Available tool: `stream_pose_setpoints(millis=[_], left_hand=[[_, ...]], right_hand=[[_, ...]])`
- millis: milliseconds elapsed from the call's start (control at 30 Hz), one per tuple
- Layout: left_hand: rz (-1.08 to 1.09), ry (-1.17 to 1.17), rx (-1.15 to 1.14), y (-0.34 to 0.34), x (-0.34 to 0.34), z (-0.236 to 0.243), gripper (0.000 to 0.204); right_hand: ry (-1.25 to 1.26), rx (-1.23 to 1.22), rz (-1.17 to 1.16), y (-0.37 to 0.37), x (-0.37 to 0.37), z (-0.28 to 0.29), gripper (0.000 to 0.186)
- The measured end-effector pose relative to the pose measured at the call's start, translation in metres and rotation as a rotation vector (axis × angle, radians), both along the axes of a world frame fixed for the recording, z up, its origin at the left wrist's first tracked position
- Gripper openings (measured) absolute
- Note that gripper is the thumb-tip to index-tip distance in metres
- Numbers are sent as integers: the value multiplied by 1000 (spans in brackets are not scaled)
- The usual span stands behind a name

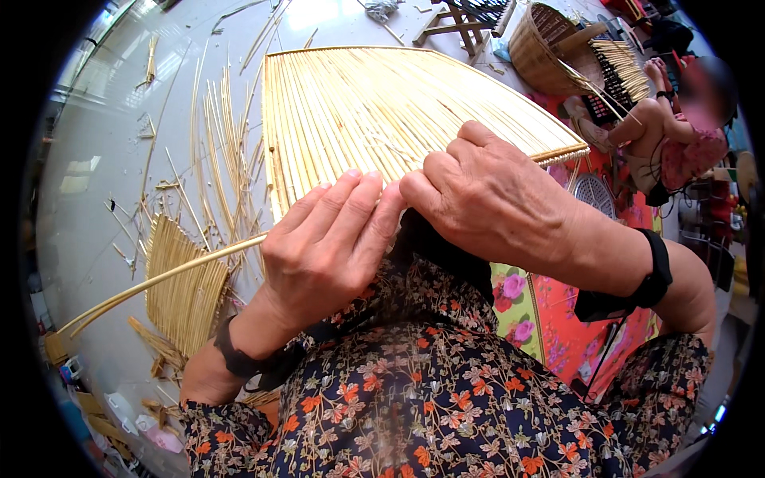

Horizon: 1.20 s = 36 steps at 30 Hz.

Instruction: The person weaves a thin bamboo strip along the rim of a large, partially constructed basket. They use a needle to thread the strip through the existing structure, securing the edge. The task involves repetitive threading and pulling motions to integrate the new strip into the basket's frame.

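Note:
A large fan-shaped panel of pale reeds (358,103) lies in front of me, bound along its rim, its near edge toward my body. My left hand (327,231) grips that near edge, fingers pressed together over the top and the thumb side hidden beneath. Right beside it, my right hand (494,187) is closed in a pinch at the same edge; whatever sits between its fingertips is hidden. From under my left hand, long thin cane strips (159,275) stick out to the left.
Loose reeds (219,151) are scattered over the grey floor at left, beside a smaller reed panel (187,287). A wicker basket (538,48) stands at the far right, near another person (677,135) seated there. Red flowered cloth (558,319) spreads to my right.

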<state>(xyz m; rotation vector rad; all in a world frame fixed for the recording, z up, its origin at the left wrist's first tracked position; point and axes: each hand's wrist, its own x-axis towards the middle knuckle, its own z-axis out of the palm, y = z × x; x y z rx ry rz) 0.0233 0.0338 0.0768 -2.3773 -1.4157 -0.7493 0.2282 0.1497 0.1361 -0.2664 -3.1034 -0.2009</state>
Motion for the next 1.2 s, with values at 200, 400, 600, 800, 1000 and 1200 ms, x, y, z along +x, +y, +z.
stream_pose_setpoints(millis=[200,400,600,800,1000,1200], left_hand=[[-1,24,8,5,0,6,24],[6,21,18,9,1,-1,27],[44,29,8,12,0,-4,31],[70,-14,-29,13,-3,2,35],[75,15,-82,18,4,8,38],[103,18,-102,22,8,16,38]], right_hand=[[27,76,-22,-3,2,-4,12],[59,-207,-35,6,3,-17,9],[241,-319,-38,19,12,-25,14],[877,-195,-438,-20,55,-32,26],[1129,-1760,-750,-60,19,-112,25],[1462,-1882,-638,-52,-10,-131,22]])
